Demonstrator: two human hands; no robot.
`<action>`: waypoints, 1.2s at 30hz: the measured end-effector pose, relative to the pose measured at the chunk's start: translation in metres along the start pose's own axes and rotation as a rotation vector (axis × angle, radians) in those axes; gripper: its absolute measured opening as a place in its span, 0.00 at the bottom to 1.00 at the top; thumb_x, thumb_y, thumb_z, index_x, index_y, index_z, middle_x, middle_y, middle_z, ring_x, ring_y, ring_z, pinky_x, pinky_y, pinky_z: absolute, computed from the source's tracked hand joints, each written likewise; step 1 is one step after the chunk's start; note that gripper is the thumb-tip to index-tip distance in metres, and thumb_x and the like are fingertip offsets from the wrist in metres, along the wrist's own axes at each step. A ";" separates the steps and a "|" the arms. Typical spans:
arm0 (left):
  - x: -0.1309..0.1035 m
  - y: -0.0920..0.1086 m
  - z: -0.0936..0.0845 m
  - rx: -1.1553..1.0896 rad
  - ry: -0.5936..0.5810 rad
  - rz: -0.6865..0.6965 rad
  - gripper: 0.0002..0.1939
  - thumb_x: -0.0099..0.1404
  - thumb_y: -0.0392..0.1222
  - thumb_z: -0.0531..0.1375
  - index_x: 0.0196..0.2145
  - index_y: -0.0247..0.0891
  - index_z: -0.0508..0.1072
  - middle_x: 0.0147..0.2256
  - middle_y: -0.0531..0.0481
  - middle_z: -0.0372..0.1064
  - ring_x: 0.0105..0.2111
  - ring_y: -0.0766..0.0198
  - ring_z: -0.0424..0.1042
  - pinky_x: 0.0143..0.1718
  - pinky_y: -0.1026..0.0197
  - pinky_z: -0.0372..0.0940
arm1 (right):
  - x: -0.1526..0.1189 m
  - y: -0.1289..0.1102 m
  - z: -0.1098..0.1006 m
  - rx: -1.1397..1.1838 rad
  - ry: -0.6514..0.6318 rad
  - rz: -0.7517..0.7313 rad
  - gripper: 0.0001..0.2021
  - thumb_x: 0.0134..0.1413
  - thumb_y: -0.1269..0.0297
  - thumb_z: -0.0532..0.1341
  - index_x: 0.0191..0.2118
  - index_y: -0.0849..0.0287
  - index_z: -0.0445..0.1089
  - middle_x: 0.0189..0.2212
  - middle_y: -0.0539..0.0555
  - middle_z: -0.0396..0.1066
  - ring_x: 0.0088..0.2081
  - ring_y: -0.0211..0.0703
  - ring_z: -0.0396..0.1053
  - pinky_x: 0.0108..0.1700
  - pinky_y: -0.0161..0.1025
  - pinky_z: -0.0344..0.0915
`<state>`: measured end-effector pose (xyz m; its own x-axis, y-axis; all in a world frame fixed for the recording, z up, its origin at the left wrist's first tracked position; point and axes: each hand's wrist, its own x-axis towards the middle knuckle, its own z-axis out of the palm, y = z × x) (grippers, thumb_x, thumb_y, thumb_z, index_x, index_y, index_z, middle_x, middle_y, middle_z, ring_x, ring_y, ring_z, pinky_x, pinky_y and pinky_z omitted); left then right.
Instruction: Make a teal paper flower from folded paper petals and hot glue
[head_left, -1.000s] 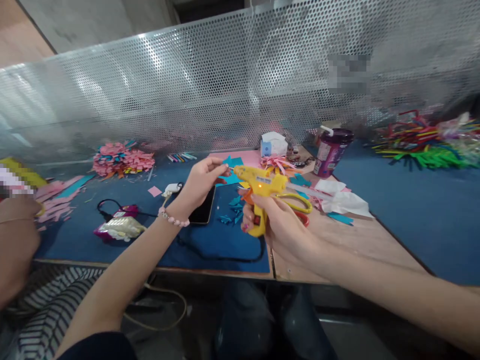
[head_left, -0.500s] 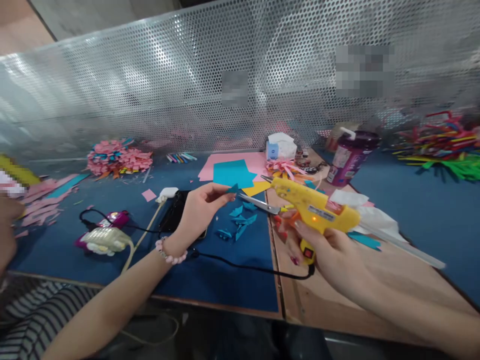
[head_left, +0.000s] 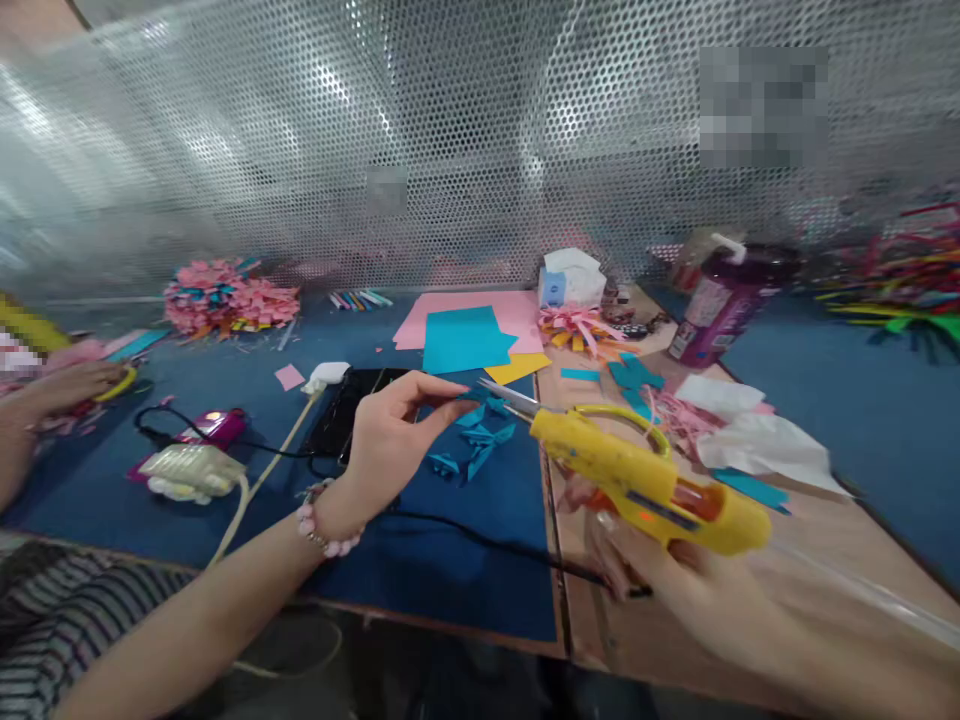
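Observation:
My right hand is wrapped round a yellow hot glue gun, its nozzle pointing left and a clear glue stick trailing from its rear. Between the thumb and fingertips of my left hand is a small blue paper piece, mostly hidden by the fingers. Just below lie several folded blue paper pieces on the blue table top. Scissors with yellow handles rest beyond the gun's nozzle, partly covered by it. The gun's black cord runs left across the table.
Blue and pink sheets lie at the back. To the left are a black phone, a power strip and a co-worker's hand. Crumpled tissue and a purple bottle are on the right.
My right hand has drawn the glue gun down and right, away from the pinched paper piece. My left hand stays nearly in place. A co-worker's hand with yellow-handled scissors has appeared at left.

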<state>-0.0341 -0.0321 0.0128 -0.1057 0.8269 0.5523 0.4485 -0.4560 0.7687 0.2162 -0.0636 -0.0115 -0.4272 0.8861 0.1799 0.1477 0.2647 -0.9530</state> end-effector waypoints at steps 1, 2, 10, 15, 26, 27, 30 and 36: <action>-0.001 0.000 0.000 0.004 -0.005 0.044 0.07 0.57 0.42 0.67 0.34 0.39 0.77 0.32 0.49 0.77 0.33 0.62 0.75 0.34 0.61 0.72 | -0.001 0.000 0.000 -0.047 -0.023 -0.017 0.11 0.61 0.52 0.53 0.41 0.51 0.67 0.20 0.48 0.65 0.17 0.40 0.65 0.22 0.40 0.67; -0.001 -0.001 0.001 0.001 -0.011 0.085 0.06 0.58 0.40 0.66 0.34 0.38 0.77 0.33 0.49 0.76 0.33 0.62 0.75 0.35 0.62 0.71 | -0.002 0.000 -0.001 -0.090 -0.047 -0.031 0.12 0.62 0.53 0.52 0.41 0.52 0.67 0.18 0.46 0.63 0.17 0.39 0.65 0.23 0.39 0.68; -0.005 -0.002 0.000 -0.029 -0.095 0.224 0.06 0.60 0.32 0.64 0.36 0.39 0.75 0.36 0.50 0.76 0.38 0.65 0.75 0.40 0.63 0.71 | 0.001 -0.005 0.001 -0.176 -0.054 -0.165 0.08 0.63 0.58 0.51 0.36 0.52 0.63 0.13 0.43 0.61 0.16 0.36 0.64 0.23 0.32 0.68; -0.006 -0.001 0.000 -0.064 -0.118 0.290 0.07 0.61 0.28 0.61 0.36 0.38 0.75 0.36 0.50 0.76 0.39 0.65 0.76 0.41 0.63 0.71 | 0.002 -0.005 0.003 -0.120 -0.059 -0.185 0.07 0.64 0.60 0.51 0.35 0.52 0.62 0.14 0.43 0.62 0.15 0.35 0.64 0.21 0.30 0.67; -0.008 0.001 -0.001 -0.083 -0.141 0.365 0.07 0.61 0.28 0.61 0.35 0.37 0.74 0.35 0.47 0.76 0.38 0.62 0.76 0.41 0.59 0.73 | 0.000 -0.007 0.004 -0.082 -0.075 -0.129 0.10 0.64 0.58 0.50 0.33 0.53 0.61 0.12 0.43 0.58 0.12 0.34 0.57 0.16 0.31 0.61; -0.008 0.001 -0.001 -0.081 -0.144 0.366 0.07 0.61 0.28 0.61 0.35 0.37 0.74 0.35 0.47 0.76 0.38 0.62 0.76 0.41 0.59 0.73 | 0.000 -0.006 0.004 -0.080 -0.076 -0.127 0.09 0.64 0.58 0.50 0.33 0.53 0.61 0.12 0.43 0.58 0.12 0.34 0.57 0.15 0.31 0.60; -0.008 0.002 -0.001 -0.073 -0.152 0.370 0.07 0.61 0.28 0.61 0.36 0.37 0.74 0.36 0.47 0.76 0.39 0.62 0.76 0.41 0.59 0.73 | 0.001 -0.006 0.003 -0.113 -0.071 -0.149 0.09 0.64 0.60 0.51 0.32 0.53 0.60 0.11 0.42 0.58 0.12 0.33 0.57 0.17 0.31 0.60; -0.010 0.003 -0.002 -0.063 -0.158 0.372 0.08 0.62 0.28 0.61 0.37 0.37 0.75 0.37 0.46 0.76 0.40 0.62 0.76 0.42 0.58 0.73 | -0.001 -0.006 0.003 -0.156 -0.064 -0.140 0.13 0.64 0.63 0.50 0.27 0.54 0.58 0.12 0.43 0.57 0.14 0.32 0.59 0.20 0.30 0.63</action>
<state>-0.0338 -0.0421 0.0101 0.1929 0.6399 0.7439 0.3750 -0.7486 0.5467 0.2124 -0.0670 -0.0063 -0.5081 0.8118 0.2877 0.2171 0.4440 -0.8694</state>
